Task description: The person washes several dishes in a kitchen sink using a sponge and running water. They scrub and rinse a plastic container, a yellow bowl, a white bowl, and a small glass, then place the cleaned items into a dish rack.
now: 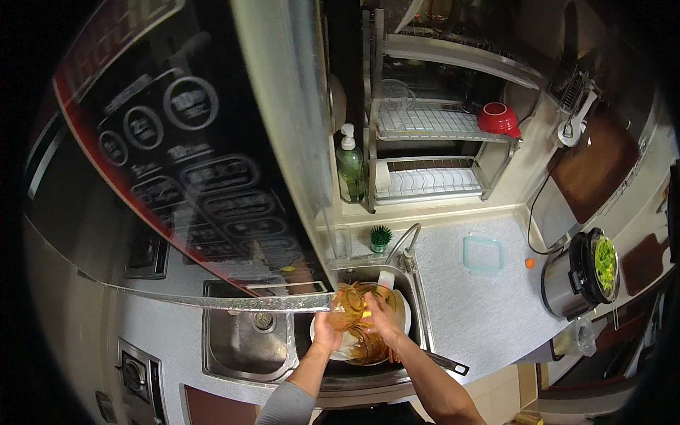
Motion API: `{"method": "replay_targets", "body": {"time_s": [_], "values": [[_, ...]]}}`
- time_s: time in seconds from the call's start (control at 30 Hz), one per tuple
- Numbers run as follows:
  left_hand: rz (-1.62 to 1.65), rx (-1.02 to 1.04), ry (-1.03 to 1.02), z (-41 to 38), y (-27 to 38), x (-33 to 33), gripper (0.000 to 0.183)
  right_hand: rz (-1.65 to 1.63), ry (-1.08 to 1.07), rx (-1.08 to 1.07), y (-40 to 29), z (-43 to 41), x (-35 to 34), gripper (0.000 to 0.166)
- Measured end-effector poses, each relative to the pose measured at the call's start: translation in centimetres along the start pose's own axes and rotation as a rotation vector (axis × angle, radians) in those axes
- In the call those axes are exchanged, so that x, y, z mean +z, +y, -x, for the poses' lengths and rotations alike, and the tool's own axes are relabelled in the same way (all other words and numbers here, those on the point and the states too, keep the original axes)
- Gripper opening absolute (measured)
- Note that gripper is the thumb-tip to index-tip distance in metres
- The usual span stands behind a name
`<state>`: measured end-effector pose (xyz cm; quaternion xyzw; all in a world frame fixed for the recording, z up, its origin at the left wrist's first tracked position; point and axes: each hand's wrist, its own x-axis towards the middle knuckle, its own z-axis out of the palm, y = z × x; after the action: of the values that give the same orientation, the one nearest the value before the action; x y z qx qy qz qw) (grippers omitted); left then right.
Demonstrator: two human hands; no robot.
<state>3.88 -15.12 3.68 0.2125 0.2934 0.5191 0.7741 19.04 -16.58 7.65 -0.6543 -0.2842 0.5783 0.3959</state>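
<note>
Over the right basin of a stainless steel double sink (pixel 292 340), my left hand (pixel 328 333) holds an amber glass bowl (pixel 347 308) from its left side. My right hand (pixel 381 319) reaches in from the right, its fingers at something yellow beside the bowl; whether it grips that thing is hidden. More amber glassware (pixel 369 345) and a white dish (pixel 406 313) lie below the hands in the basin. A pan's dark handle (pixel 446 363) sticks out over the sink's right edge. The faucet (pixel 408 255) stands behind the basin.
A range hood (pixel 175 159) hangs close at upper left. Behind the sink are a green brush (pixel 380 238), a soap pump bottle (pixel 350 172) and a dish rack (pixel 433 135) with a red bowl (pixel 498 119). To the right are a glass container (pixel 482 254) and an electric cooker (pixel 568 284) topped by greens (pixel 604 263).
</note>
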Motion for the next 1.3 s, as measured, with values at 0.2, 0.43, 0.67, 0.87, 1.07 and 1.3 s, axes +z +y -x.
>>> {"method": "replay_targets", "body": {"time_s": [0.2, 0.43, 0.67, 0.87, 1.07, 1.3], "values": [[-1.233, 0.69, -0.159, 2.3, 2.9, 0.4, 0.07, -0.161, -0.486, 0.179, -1.9, 1.2, 2.1, 0.076], [-1.594, 0.493, -0.12, 7.4, 7.7, -3.8, 0.114, 0.33, -0.434, -0.401, 3.3, -0.8, 6.4, 0.115], [-1.468, 0.479, 0.124, 11.7, 9.6, -7.4, 0.083, 1.046, -0.136, -0.575, 1.3, -3.8, 8.8, 0.109], [-1.242, 0.501, 0.248, 11.9, 8.8, -8.7, 0.066, -0.506, -0.414, 0.106, 2.7, -3.2, 7.1, 0.07], [-1.25, 0.447, 0.243, 11.3, 8.3, -9.9, 0.035, -1.374, -0.809, 0.406, 6.2, 2.8, 5.9, 0.088], [-1.145, 0.433, 0.33, 11.2, 8.2, -11.2, 0.023, -0.889, -0.672, 0.281, 6.0, 0.2, 8.2, 0.062]]}}
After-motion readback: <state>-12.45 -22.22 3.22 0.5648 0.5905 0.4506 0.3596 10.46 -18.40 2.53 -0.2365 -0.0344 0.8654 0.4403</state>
